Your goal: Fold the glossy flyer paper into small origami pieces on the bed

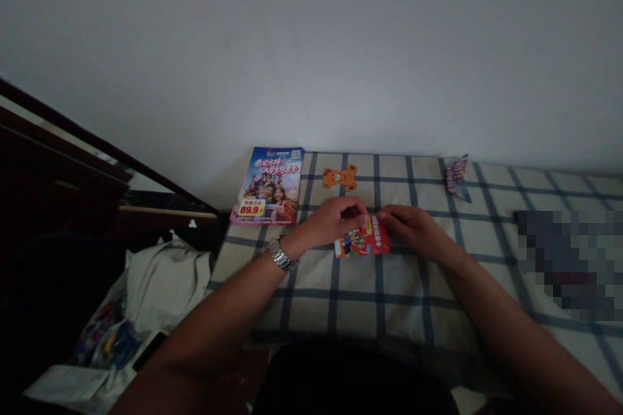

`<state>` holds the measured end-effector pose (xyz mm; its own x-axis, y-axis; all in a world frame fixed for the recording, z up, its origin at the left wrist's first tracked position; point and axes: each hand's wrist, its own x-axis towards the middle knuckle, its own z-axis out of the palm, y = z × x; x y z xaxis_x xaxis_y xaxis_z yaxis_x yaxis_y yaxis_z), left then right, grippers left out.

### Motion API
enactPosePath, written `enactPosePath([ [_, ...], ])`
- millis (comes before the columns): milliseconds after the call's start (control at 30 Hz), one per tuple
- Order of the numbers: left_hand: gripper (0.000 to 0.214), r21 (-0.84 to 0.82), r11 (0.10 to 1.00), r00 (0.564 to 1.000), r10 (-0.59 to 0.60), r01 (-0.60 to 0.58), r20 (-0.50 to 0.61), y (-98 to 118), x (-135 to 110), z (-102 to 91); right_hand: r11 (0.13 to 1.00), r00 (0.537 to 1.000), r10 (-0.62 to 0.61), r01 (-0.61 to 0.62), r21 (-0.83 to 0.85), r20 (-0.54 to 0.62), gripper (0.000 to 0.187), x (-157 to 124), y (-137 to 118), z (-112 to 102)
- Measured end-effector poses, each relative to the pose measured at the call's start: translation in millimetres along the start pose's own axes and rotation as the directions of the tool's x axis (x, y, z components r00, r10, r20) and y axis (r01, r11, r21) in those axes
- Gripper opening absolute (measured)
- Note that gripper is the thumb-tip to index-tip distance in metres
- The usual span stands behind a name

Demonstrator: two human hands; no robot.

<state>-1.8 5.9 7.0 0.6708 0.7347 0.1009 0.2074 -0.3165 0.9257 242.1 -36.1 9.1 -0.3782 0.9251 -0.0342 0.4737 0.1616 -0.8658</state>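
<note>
A small red printed paper [363, 241] lies on the checked cloth [360, 298] of the bed in front of me. My left hand [333, 219], with a metal watch on the wrist, pinches the paper's upper left edge with closed fingers. My right hand [413, 225] grips the paper's right side, fingers curled over its top edge. The two hands almost meet above the paper.
A colourful leaflet [267, 185] lies at the cloth's far left corner. An orange bear cutout [340, 177] sits beyond my hands. A folded printed paper piece [457, 176] stands at the far right. A pale bag and papers [160, 282] lie on the left below the bed.
</note>
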Motion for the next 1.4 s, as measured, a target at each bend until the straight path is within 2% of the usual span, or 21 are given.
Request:
enactPosePath([
  [167, 0.017, 0.015, 1.0, 0.999, -0.013, 0.014, -0.034, 0.4, -0.2, 2.3, 1.0, 1.0, -0.03, 0.03, -0.004, 0.001, 0.038, 1.2, 3.8, 0.9],
  [333, 0.017, 0.056, 0.998, 1.0, 0.0, 0.0, -0.01, 4.5, -1.1, 5.6, 0.997, 0.998, -0.059, 0.058, 0.045, 0.014, 0.034, -0.2, 6.0, 3.3],
  [633, 0.017, 0.052, 0.999, 1.0, -0.011, 0.009, 0.026, 4.1, -1.4, 3.7, 0.995, 0.998, -0.034, 0.04, -0.089, 0.061, 0.043, -2.9, 0.8, 3.4],
  [800, 0.016, 0.054, 0.998, 1.0, 0.009, -0.01, 0.022, 1.7, -1.1, 1.6, 0.998, 0.996, 0.003, 0.004, -0.07, 0.091, 0.048, -3.1, -3.6, -0.7],
  [1067, 0.015, 0.073, 0.997, 1.0, -0.011, 0.009, 0.024, 2.1, -1.0, -1.5, 0.998, 0.993, -0.017, 0.023, -0.053, 0.113, 0.049, -4.4, -4.3, -4.9],
  [1400, 0.019, 0.04, 0.999, 1.0, -0.008, 0.008, 0.007, -5.4, 1.2, 0.7, 0.993, 0.999, -0.018, 0.024, -0.117, 0.051, 0.048, -2.3, -4.6, -4.2],
])
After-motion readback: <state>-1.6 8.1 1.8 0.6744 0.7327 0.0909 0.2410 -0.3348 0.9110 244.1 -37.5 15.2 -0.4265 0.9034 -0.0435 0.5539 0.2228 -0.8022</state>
